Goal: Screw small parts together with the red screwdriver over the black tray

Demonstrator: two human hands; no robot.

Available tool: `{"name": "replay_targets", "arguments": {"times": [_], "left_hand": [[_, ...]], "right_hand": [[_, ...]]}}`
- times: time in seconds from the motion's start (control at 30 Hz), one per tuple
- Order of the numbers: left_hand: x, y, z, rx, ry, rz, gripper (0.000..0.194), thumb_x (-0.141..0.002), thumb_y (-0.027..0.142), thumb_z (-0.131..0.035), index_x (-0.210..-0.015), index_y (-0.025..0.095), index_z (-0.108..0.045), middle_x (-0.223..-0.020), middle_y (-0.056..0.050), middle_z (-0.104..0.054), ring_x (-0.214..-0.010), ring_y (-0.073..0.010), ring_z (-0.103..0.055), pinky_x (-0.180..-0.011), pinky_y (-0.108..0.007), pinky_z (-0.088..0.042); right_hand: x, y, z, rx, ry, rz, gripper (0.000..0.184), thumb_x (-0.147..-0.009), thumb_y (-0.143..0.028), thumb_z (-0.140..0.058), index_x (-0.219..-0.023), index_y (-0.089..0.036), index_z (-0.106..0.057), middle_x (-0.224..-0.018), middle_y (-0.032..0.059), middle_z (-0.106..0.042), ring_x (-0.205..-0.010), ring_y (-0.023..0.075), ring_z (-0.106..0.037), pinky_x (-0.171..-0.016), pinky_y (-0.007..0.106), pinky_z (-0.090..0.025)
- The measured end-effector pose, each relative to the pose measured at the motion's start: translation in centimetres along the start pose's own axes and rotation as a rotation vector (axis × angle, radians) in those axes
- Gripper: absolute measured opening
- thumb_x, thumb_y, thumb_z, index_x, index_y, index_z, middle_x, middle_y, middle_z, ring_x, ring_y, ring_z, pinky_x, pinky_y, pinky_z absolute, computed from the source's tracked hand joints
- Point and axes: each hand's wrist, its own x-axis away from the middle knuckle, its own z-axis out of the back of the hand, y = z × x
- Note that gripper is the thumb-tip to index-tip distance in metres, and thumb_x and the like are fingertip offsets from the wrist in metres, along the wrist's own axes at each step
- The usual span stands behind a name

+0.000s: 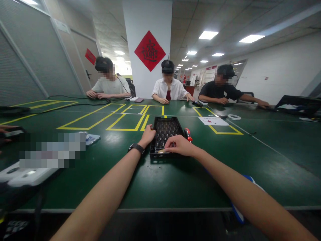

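The head view shows a shallow black rectangular plastic tray on the green tabletop, directly before the person. The left hand lies against its left wall; its fingers are partly hidden, so I cannot tell whether they grip. The right hand reaches over the near end, fingers curled together by a small yellowish piece; whether they pinch it is unclear. Work looks underway: small metallic pieces stand in rows across the tray, but what remains undone is too small to judge. A red-and-black-handled screwdriver lies just beside the right wall.
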Motion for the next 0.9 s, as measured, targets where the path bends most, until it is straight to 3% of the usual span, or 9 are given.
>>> {"name": "replay_targets", "arguments": {"times": [0.2, 0.7, 0.9], "left_hand": [[0.02, 0.04, -0.04, -0.041, -0.003, -0.026, 0.055, -0.068, 0.014, -0.046, -0.123, 0.010, -0.041, -0.118, -0.014, -0.056, -0.108, -0.0224, -0.053, -0.092, -0.032, -0.042], [0.09, -0.33, -0.10, -0.073, 0.005, -0.004, 0.053, -0.069, 0.017, -0.047, -0.122, 0.011, -0.043, -0.116, -0.013, -0.057, -0.103, -0.0214, -0.056, -0.087, -0.031, -0.044], [0.10, -0.44, -0.05, -0.092, 0.016, -0.007, 0.051, -0.069, 0.017, -0.047, -0.120, 0.012, -0.045, -0.116, -0.012, -0.058, -0.104, -0.0208, -0.056, -0.088, -0.031, -0.043]], "right_hand": [[-0.03, 0.44, -0.21, 0.091, 0.028, -0.004, 0.024, -0.074, -0.037, -0.062, -0.077, -0.014, -0.069, -0.071, 0.0038, -0.066, -0.064, 0.0107, -0.054, -0.061, 0.022, -0.039], [0.08, 0.32, -0.44, 0.064, 0.004, -0.017, 0.024, -0.072, -0.037, -0.064, -0.082, -0.015, -0.069, -0.064, 0.0008, -0.061, -0.056, 0.0084, -0.050, -0.054, 0.020, -0.035], [0.01, 0.07, -0.44, 0.090, 0.009, -0.013, 0.023, -0.072, -0.036, -0.064, -0.081, -0.016, -0.070, -0.071, 0.0021, -0.065, -0.059, 0.0086, -0.051, -0.058, 0.020, -0.037]]}}
